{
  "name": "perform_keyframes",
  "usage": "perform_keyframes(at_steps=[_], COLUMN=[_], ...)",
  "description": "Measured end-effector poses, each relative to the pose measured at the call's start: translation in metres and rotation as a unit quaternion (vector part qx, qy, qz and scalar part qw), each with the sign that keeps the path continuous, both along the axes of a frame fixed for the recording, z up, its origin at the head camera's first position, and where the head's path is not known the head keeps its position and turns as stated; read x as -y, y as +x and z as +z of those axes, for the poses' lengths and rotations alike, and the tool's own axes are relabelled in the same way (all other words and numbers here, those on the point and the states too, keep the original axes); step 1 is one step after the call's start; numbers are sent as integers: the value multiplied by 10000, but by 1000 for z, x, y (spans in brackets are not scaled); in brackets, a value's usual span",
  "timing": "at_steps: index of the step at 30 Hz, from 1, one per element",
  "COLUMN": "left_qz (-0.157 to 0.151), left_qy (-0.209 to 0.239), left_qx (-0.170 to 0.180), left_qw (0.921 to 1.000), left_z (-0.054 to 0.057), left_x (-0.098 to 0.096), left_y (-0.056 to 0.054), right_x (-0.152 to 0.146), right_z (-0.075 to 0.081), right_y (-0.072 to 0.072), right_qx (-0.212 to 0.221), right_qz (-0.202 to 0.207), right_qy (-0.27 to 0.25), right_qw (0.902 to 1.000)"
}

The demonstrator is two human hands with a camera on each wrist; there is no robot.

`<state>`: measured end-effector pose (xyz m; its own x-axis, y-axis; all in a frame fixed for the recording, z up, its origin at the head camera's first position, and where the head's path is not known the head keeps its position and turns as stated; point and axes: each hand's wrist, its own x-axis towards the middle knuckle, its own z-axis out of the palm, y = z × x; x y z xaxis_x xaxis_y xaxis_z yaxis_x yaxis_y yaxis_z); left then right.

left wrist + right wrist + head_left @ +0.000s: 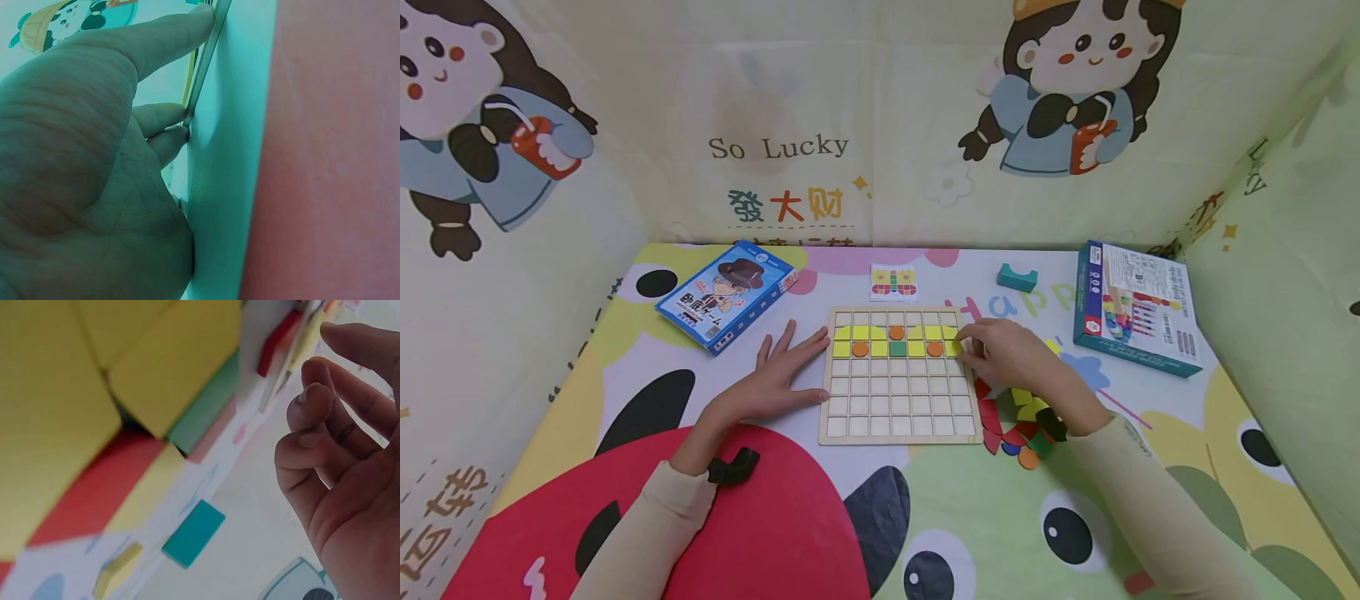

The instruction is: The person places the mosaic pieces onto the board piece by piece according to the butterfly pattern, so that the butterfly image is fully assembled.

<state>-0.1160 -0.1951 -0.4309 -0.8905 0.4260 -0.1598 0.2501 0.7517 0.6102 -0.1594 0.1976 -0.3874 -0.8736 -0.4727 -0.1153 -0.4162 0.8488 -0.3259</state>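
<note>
A wooden grid board (901,437) lies on the table. Two upper rows hold yellow tiles (842,349), orange discs (860,349) and a green square (897,349). My left hand (782,379) lies spread at the board's left side, its thumb and fingertips touching the edge, as the left wrist view also shows. At the right edge my right hand (1009,354) has its fingertips by the last yellow tile (952,348) of the lower filled row. Its fingers are bent loosely in the right wrist view, and no piece shows between them.
Loose coloured pieces (1028,458) lie heaped right of the board, partly under my right forearm. Behind the board are a pattern card (893,283) and a teal arch block (1017,277). A blue box (726,296) stands left, a teal-and-white box (1138,308) right.
</note>
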Motion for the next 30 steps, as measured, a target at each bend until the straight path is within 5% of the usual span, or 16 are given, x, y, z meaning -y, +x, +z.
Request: perform_keyframes(at_steps=[15,30], left_qz=[17,10], left_qy=[-10,-10], left_qx=[-19,-14], left_qw=[10000,10000], left_z=[1,0], left_x=[-1,0], left_y=[1,0], right_x=[-54,-104], right_z=[17,9], right_y=[2,14], right_qx=[62,287], right_qz=[-413,-778], right_qy=[-261,-255], right_qw=[9988,9962])
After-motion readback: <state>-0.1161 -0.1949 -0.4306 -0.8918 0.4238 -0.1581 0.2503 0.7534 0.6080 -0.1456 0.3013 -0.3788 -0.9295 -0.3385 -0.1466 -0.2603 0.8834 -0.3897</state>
